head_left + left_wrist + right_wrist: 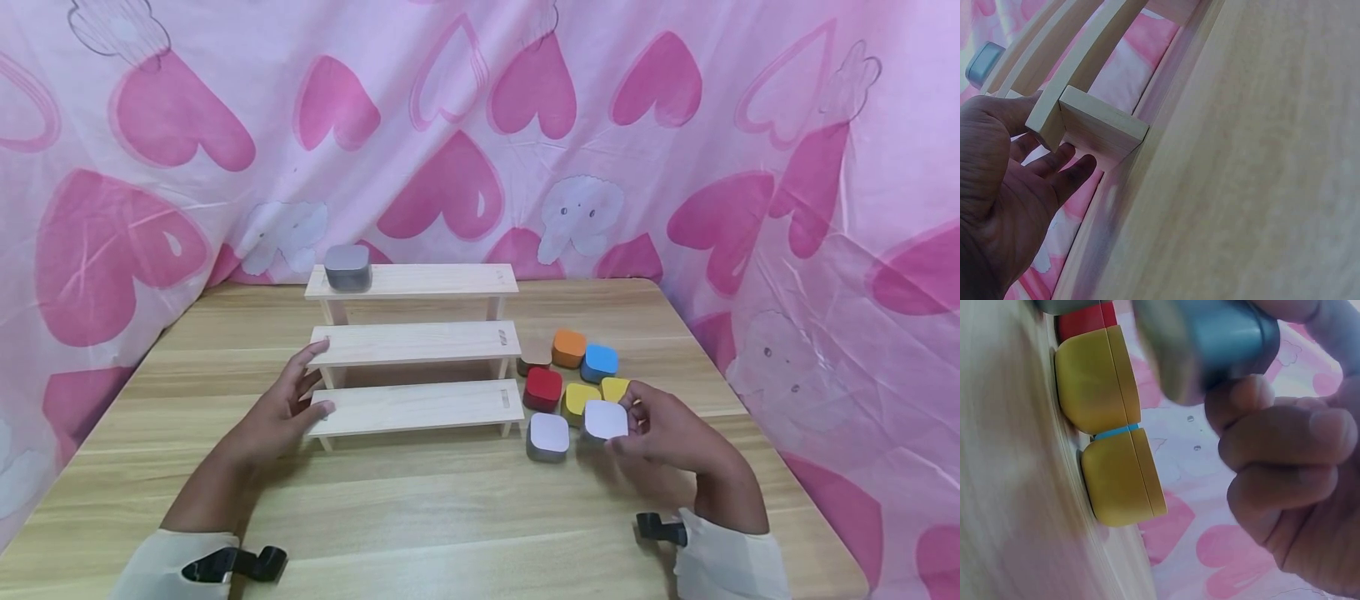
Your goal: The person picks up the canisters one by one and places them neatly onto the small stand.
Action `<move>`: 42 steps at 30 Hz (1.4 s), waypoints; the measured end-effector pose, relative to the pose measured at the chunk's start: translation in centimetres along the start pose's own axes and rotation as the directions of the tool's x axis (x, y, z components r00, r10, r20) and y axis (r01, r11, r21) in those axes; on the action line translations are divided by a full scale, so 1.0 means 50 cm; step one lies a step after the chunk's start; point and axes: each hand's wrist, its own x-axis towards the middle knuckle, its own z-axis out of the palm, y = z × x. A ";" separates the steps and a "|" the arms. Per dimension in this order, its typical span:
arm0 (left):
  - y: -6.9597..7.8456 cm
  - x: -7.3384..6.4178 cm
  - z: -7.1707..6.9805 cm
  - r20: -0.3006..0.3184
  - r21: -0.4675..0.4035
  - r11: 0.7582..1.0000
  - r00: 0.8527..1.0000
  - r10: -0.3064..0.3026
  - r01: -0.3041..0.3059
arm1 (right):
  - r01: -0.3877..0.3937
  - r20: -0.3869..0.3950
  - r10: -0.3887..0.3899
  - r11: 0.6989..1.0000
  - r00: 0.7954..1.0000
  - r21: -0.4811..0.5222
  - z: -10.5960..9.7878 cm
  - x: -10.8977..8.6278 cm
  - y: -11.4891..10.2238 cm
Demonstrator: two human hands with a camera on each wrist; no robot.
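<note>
A three-step pale wooden rack [420, 408] stands on the table. My left hand [281, 417] holds its left end, the thumb on the lowest board and a fingertip at the middle board; in the left wrist view, other fingers reach beneath the board [1079, 56]. My right hand [663, 425] pinches a small rounded-square box [604, 419] with a pale top and grey sides. The right wrist view shows this grey box [1229, 344], blurred, above the table beside two yellow boxes [1097, 381]. Another pale-topped box [548, 437] sits left of it.
More boxes cluster right of the rack: red [542, 389], yellow [581, 402], orange [569, 348], blue [600, 363] and brown [534, 353]. A grey box [348, 267] stands on the top step's left end. Pink heart-patterned cloth [450, 183] hangs behind the table.
</note>
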 end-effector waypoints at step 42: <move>0.000 -0.001 -0.002 0.007 -0.016 0.999 0.999 0.038 -0.038 | 0.257 -0.228 -0.167 0.853 0.959 0.453 -0.001 0.056 -0.121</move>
